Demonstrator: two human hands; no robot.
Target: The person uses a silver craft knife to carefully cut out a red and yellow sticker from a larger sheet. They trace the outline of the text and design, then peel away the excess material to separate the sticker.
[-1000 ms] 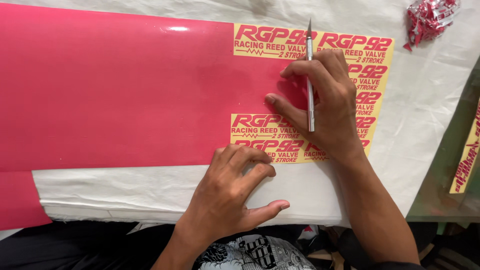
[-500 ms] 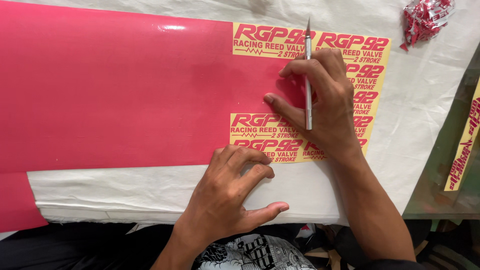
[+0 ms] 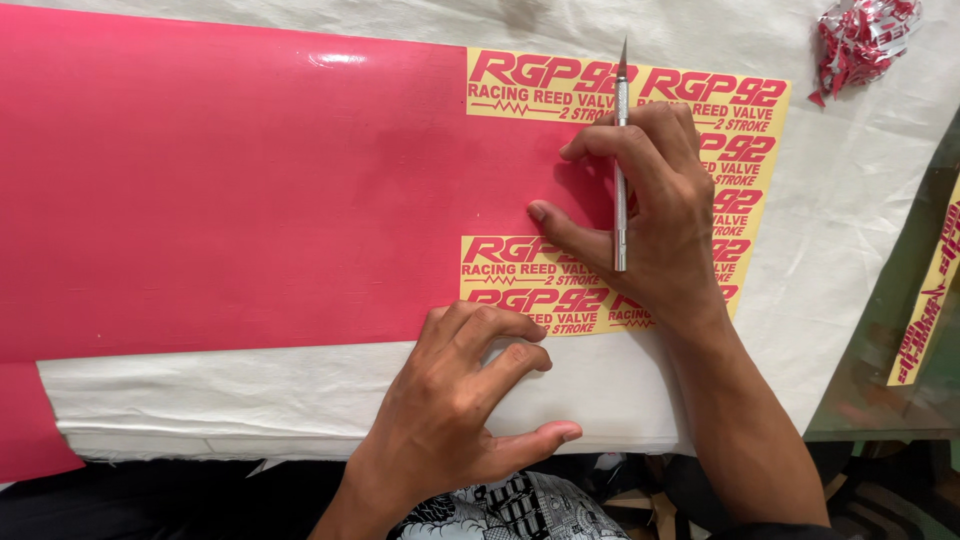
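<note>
Centrally, right hand grips a silver craft knife, blade pointing away, fingertips on the big red vinyl sheet where it meets yellow backing with red decals. Left hand, fingers curled and holding nothing, presses the sheet's lower edge. Red-white scrap wad lies top right on the white-clothed surface.

Two hands, one craft knife, one red vinyl sheet, one scrap pile.
</note>
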